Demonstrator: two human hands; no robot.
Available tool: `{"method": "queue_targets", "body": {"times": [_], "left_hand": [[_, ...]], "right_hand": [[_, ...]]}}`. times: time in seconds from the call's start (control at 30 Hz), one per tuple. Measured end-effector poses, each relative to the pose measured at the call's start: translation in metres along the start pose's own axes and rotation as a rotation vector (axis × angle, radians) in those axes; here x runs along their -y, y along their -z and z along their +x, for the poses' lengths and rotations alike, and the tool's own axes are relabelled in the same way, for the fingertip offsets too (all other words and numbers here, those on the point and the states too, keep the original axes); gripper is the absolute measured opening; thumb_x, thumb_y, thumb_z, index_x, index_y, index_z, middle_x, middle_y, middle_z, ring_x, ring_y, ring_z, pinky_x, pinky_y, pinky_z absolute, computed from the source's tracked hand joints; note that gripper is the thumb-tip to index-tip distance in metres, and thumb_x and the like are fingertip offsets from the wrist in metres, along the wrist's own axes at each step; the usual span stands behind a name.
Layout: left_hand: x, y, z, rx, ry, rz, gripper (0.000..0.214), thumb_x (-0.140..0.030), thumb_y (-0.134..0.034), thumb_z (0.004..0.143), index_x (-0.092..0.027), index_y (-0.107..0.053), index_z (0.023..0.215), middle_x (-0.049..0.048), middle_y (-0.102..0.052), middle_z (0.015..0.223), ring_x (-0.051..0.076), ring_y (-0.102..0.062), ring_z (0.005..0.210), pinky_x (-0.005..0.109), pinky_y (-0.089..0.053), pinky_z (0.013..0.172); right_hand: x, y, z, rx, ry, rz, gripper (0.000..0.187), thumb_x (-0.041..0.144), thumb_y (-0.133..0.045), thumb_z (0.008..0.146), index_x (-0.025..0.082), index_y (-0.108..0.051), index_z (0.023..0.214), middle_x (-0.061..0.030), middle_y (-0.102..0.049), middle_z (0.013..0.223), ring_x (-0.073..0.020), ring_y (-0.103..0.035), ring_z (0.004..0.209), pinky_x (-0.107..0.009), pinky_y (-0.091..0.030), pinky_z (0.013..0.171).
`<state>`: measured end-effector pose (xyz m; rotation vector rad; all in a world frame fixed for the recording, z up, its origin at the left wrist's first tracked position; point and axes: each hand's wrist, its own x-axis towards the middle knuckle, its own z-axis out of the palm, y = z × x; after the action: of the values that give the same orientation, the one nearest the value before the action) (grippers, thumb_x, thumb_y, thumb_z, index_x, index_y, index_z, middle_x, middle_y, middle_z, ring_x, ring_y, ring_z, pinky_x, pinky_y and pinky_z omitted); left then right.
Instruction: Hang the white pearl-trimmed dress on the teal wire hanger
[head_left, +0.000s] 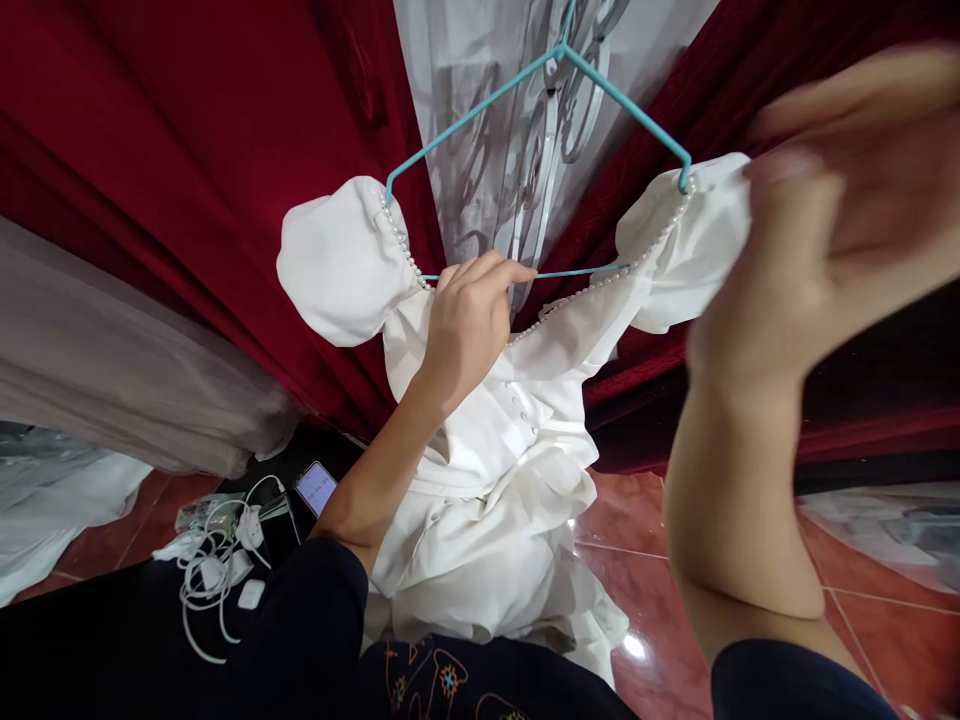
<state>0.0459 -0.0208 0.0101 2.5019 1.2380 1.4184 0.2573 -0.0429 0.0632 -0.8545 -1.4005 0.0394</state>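
A white dress [480,440] with puffed sleeves and a pearl-beaded neckline hangs on a thin turquoise hanger [472,110]. My left hand [472,315] is closed around the hanger's lower bar at the neckline, its fingers wrapped over the top. Raised beside the puffed sleeve [682,240] on the right is my right hand [817,230], smeared by motion. Whether its fingers touch that sleeve I cannot tell. The other sleeve [341,260] puffs out at the left, and the skirt [495,590] falls in folds toward my lap.
Behind the dress are red curtains [187,150] and a pale metal scrollwork piece [547,180]. Lower left, a phone [315,487] with a lit screen lies near tangled white cables [217,570] and a small white case [251,594]. Reddish floor tiles [622,530] show below.
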Motion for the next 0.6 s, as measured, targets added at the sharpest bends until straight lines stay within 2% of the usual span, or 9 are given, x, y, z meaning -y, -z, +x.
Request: {"method": "queue_targets", "body": {"times": [0.03,0.1,0.13,0.17,0.23,0.37,0.43,0.53,0.6], "left_hand": [[0.000,0.000,0.000,0.004,0.002,-0.004,0.041,0.003,-0.040,0.103,-0.021,-0.073,0.108,0.0026,-0.077,0.107,0.021,-0.071,0.101,0.037,-0.048,0.096],[0.002,-0.001,-0.002,0.007,0.004,-0.017,0.040,0.002,-0.041,0.103,-0.021,-0.073,0.107,0.0028,-0.077,0.106,0.021,-0.070,0.101,0.037,-0.048,0.097],[0.003,-0.002,-0.004,0.003,0.001,-0.029,0.039,0.001,-0.041,0.103,-0.021,-0.073,0.106,0.0027,-0.077,0.105,0.021,-0.070,0.099,0.037,-0.049,0.096],[0.004,-0.004,-0.006,0.000,-0.009,-0.046,0.038,0.000,-0.042,0.103,-0.021,-0.073,0.106,0.0025,-0.077,0.104,0.020,-0.070,0.098,0.037,-0.049,0.096],[0.005,-0.008,-0.010,-0.004,-0.060,-0.089,0.034,-0.003,-0.043,0.105,-0.021,-0.073,0.109,0.0034,-0.078,0.109,0.020,-0.070,0.102,0.037,-0.050,0.097],[0.004,-0.009,-0.008,-0.067,-0.177,-0.146,0.030,-0.016,-0.043,0.113,-0.023,-0.072,0.118,0.0057,-0.077,0.127,0.021,-0.071,0.119,0.040,-0.053,0.107],[0.007,0.001,-0.001,-0.230,-0.176,-0.134,0.029,-0.020,-0.045,0.115,-0.024,-0.073,0.116,0.0063,-0.077,0.123,0.021,-0.071,0.118,0.040,-0.056,0.107],[0.025,0.023,0.011,-0.546,-0.199,-0.012,0.019,-0.021,-0.062,0.107,-0.025,-0.077,0.119,0.0089,-0.072,0.125,0.025,-0.066,0.122,0.046,-0.052,0.114],[0.046,0.040,0.018,-0.658,-0.187,0.097,0.035,-0.024,-0.073,0.099,-0.027,-0.073,0.134,0.0091,-0.065,0.137,0.030,-0.058,0.135,0.053,-0.042,0.124]], "right_hand": [[-0.005,-0.010,-0.017,0.025,0.045,-0.033,0.022,0.042,-0.062,0.106,0.025,-0.075,0.108,-0.0045,-0.066,0.112,-0.0159,-0.063,0.103,-0.032,-0.056,0.089],[-0.019,-0.031,-0.050,0.354,-0.034,-0.095,0.028,0.043,-0.065,0.103,0.023,-0.071,0.122,-0.0074,-0.067,0.113,-0.0170,-0.063,0.089,-0.032,-0.056,0.072],[-0.027,-0.041,-0.064,0.416,-0.029,-0.127,0.033,0.047,-0.066,0.102,0.021,-0.068,0.122,-0.0091,-0.065,0.113,-0.0200,-0.065,0.091,-0.034,-0.058,0.070],[-0.035,-0.048,-0.076,0.413,-0.030,-0.179,0.037,0.048,-0.064,0.102,0.020,-0.065,0.127,-0.0118,-0.064,0.120,-0.0244,-0.067,0.103,-0.038,-0.061,0.076],[-0.048,-0.057,-0.091,0.298,-0.001,-0.235,0.033,0.041,-0.059,0.104,0.020,-0.064,0.129,-0.0128,-0.063,0.122,-0.0275,-0.066,0.115,-0.044,-0.063,0.089],[-0.048,-0.063,-0.095,0.172,0.005,-0.142,0.027,0.030,-0.056,0.105,0.023,-0.065,0.130,-0.0113,-0.063,0.125,-0.0255,-0.065,0.123,-0.048,-0.059,0.108],[-0.040,-0.070,-0.096,0.126,-0.027,-0.089,0.027,0.028,-0.056,0.105,0.023,-0.066,0.130,-0.0109,-0.063,0.125,-0.0248,-0.066,0.123,-0.047,-0.059,0.108],[-0.029,-0.081,-0.099,0.117,-0.053,-0.049,0.028,0.030,-0.055,0.107,0.023,-0.065,0.131,-0.0108,-0.062,0.125,-0.0239,-0.066,0.117,-0.044,-0.062,0.099],[-0.028,-0.084,-0.101,0.149,-0.056,-0.044,0.029,0.032,-0.054,0.107,0.023,-0.064,0.133,-0.0111,-0.061,0.127,-0.0233,-0.067,0.112,-0.042,-0.063,0.092]]}}
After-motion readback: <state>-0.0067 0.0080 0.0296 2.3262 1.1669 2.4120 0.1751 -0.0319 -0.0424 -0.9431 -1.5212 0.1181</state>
